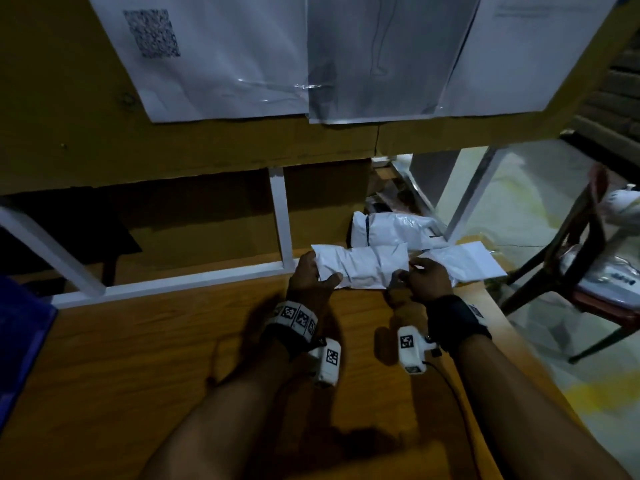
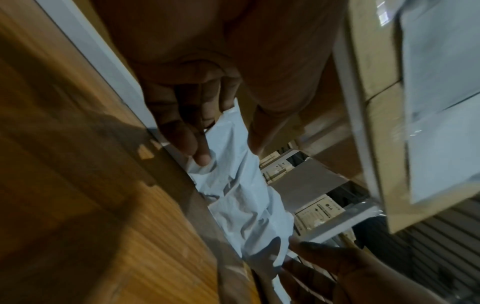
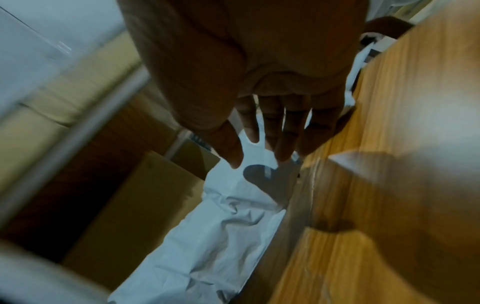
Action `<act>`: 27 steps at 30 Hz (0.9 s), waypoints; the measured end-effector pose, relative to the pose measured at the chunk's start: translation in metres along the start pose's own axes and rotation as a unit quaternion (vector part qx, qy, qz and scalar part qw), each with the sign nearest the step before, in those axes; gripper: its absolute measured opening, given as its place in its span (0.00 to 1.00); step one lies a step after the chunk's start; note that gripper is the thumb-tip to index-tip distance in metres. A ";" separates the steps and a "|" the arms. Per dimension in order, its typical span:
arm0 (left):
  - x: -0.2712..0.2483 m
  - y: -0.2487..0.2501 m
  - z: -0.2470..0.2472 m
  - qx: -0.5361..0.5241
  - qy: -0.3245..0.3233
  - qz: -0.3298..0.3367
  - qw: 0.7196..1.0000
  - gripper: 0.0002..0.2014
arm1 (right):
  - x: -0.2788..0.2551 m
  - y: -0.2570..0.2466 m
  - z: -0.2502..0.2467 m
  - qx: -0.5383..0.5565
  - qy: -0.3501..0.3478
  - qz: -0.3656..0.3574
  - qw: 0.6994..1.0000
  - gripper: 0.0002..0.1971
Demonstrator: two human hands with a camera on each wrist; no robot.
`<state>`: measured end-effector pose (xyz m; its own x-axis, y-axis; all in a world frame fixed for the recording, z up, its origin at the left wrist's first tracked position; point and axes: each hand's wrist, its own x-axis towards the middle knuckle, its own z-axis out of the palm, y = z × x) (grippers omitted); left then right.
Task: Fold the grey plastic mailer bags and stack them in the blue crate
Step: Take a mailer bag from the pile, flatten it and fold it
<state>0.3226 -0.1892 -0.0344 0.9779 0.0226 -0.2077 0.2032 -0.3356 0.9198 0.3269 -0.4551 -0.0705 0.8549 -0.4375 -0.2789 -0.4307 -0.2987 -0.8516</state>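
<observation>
Here both hands [image 1: 313,271] [image 1: 427,275] hold the mailer bag's [image 1: 363,266] ends.

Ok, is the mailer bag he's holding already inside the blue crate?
No, the mailer bag sits on the wooden table, held by the left hand and right hand.

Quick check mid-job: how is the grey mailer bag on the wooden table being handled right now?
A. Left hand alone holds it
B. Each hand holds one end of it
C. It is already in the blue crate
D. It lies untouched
B: in the head view the left hand grips the left end of the mailer bag and the right hand pinches its right end, over the wooden table.
</observation>
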 end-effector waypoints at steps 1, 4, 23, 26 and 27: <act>-0.015 0.000 -0.002 -0.013 0.004 0.015 1.000 0.43 | -0.026 -0.010 -0.009 0.000 0.006 -0.015 1.000 0.40; -0.073 -0.006 -0.007 -0.040 0.026 0.027 0.999 0.44 | -0.094 -0.011 -0.035 0.002 0.008 -0.063 0.998 0.32; -0.397 -0.095 -0.156 -0.029 0.191 0.058 0.979 0.24 | -0.398 0.047 -0.011 0.118 -0.175 -0.176 0.962 0.26; -0.409 -0.127 -0.190 -0.016 0.210 0.050 0.976 0.28 | -0.422 0.049 0.018 0.108 -0.201 -0.176 0.958 0.26; -0.413 -0.134 -0.202 -0.017 0.210 0.045 0.977 0.29 | -0.431 0.048 0.029 0.103 -0.208 -0.169 0.958 0.26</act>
<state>-0.0982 0.0363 -0.0048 0.9244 0.3807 0.0233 0.1093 -0.3229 0.9401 -0.0536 -0.2563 -0.0041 0.9952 0.0444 -0.0873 -0.0785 -0.1709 -0.9822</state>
